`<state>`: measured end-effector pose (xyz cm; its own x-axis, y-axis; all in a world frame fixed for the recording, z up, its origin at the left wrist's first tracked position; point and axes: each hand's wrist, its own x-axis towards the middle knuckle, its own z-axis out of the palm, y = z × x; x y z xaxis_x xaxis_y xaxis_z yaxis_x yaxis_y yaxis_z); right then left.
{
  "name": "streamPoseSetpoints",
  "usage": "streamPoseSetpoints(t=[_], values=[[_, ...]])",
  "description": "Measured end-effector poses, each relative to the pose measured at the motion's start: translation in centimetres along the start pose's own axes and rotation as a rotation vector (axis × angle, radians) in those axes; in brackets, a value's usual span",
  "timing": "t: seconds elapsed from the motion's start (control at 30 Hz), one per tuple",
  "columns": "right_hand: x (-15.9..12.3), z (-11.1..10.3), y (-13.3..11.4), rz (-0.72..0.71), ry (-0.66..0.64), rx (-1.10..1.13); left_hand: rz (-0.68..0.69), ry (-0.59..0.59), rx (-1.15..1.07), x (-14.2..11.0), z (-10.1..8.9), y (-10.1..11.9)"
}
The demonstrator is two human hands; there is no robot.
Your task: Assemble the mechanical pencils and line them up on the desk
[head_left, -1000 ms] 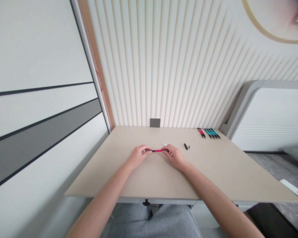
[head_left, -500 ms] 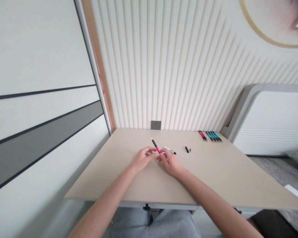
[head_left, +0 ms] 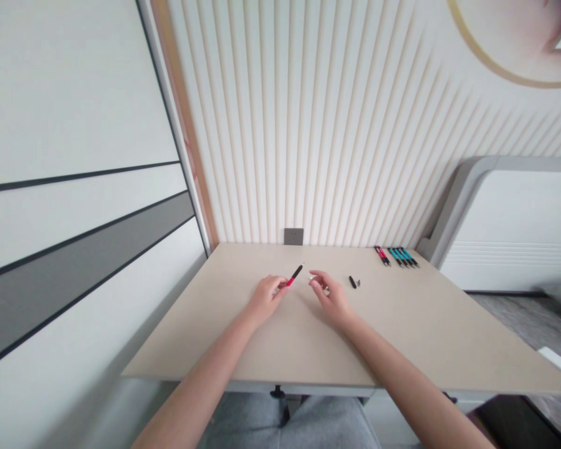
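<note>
My left hand (head_left: 266, 296) is closed around the lower end of a red and black pen (head_left: 295, 274). The pen tilts up and to the right, its pale tip pointing away from me. To the right of it, my right hand (head_left: 331, 297) curves over the desk with thumb and forefinger apart. A thin white pen refill (head_left: 311, 278) shows just at those fingertips; the rest of it is mostly hidden by the hand. Farther right on the desk lie a short black pen part (head_left: 352, 282) and a small dark piece (head_left: 359, 283).
Near the back right edge of the desk (head_left: 243, 355) lie red pens (head_left: 382, 255) and a row of several teal pens (head_left: 402, 257). A dark wall socket (head_left: 293, 236) sits behind the desk on the ribbed wall. A white cabinet (head_left: 98, 299) stands along the left side.
The pen was level between both hands, then upright-tilted in my right fingers. Now my left hand has it, and my right hand has let go and shifted right, over the refill.
</note>
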<state>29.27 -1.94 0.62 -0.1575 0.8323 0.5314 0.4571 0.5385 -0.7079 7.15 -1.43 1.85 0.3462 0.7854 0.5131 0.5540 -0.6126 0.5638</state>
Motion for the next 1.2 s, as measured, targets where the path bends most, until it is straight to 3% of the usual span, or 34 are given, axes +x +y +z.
streamPoseSetpoints(t=[0.2, 0.6, 0.93, 1.2], values=[[0.0, -0.6, 1.0, 0.044, -0.075, 0.067, 0.157, -0.123, 0.212, -0.1, -0.1, -0.4], [0.2, -1.6, 1.6, 0.019, -0.131, 0.024, 0.157, -0.169, 0.252, -0.3, -0.3, -0.3], [0.5, -2.5, 2.1, 0.079, -0.007, -0.003, 0.009, -0.042, 0.080, -0.1, -0.8, -2.2], [0.4, -2.6, 2.3, 0.098, 0.012, 0.027, 0.017, -0.032, 0.009, -0.2, -1.0, -2.2]])
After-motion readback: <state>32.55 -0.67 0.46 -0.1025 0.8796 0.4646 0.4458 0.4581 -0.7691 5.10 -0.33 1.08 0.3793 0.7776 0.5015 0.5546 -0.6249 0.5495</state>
